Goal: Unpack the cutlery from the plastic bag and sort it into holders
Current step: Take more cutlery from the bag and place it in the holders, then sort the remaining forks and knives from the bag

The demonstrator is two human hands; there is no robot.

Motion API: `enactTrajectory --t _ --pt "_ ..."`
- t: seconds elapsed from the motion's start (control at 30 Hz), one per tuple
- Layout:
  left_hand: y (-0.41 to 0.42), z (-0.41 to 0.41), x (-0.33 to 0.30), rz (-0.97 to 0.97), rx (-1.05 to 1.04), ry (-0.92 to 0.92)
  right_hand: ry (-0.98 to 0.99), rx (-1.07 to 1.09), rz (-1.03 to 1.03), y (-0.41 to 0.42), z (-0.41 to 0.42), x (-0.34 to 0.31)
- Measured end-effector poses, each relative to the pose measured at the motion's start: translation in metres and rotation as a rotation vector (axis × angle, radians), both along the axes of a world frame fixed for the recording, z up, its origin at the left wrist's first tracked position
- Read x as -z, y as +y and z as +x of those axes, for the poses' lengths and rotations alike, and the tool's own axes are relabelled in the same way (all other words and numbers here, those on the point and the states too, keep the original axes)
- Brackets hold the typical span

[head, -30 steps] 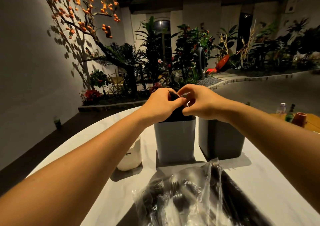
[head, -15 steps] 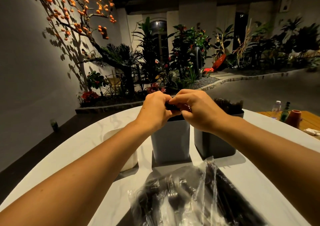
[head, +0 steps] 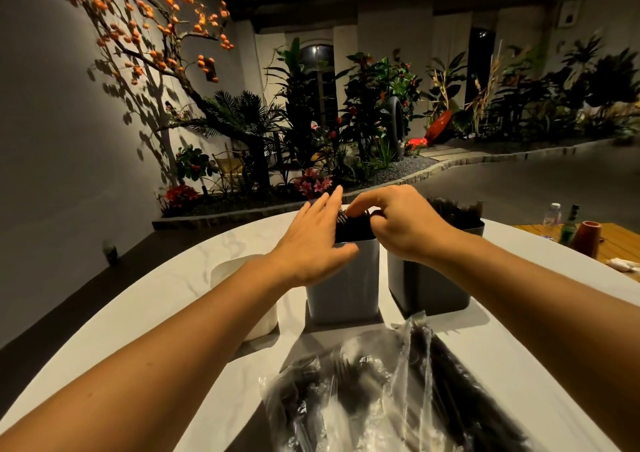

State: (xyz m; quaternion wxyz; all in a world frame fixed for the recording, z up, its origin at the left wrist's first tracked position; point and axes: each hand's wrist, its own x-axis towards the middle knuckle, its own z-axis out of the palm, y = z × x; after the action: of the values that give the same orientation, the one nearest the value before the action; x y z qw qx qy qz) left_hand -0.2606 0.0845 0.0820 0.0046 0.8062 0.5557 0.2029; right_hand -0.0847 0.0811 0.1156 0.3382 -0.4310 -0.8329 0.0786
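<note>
Black cutlery (head: 353, 225) stands bunched in the grey holder (head: 346, 285) mid-table, and the dark holder (head: 429, 285) just beside it is also stocked. The right hand (head: 398, 226) has its grip pinched on the bunch's tops; the left hand (head: 311, 244) lies flat-fingered against it, grip wide. The plastic bag (head: 381, 399) nearer on the table (head: 166, 299) holds plenty more, so sorting looks roughly partway done

Orange-fruited tree (head: 162, 32), potted plants (head: 377, 105), bottles (head: 568, 225).
</note>
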Motion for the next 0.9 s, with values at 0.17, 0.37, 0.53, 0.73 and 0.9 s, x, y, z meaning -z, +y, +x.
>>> enactTrajectory --t 0.17,0.37,0.53,0.73,0.9 --pt "-0.018 0.0 -0.022 -0.068 0.075 -0.825 0.105 0.043 -0.002 -0.009 0.006 -0.002" --pt "-0.045 -0.014 -0.037 0.096 -0.026 -0.87 0.15 0.059 -0.014 -0.03 0.009 -0.007" --pt "-0.079 -0.004 -0.041 0.155 0.0 -0.802 0.139 0.108 -0.044 -0.059 0.019 -0.013" --pt "-0.127 0.008 -0.045 0.099 -0.073 -0.734 0.133 0.063 -0.198 -0.108 0.036 -0.016" --pt "-0.185 0.033 -0.023 -0.124 0.038 -0.404 0.041 -0.105 -0.405 -0.162 0.053 -0.007"
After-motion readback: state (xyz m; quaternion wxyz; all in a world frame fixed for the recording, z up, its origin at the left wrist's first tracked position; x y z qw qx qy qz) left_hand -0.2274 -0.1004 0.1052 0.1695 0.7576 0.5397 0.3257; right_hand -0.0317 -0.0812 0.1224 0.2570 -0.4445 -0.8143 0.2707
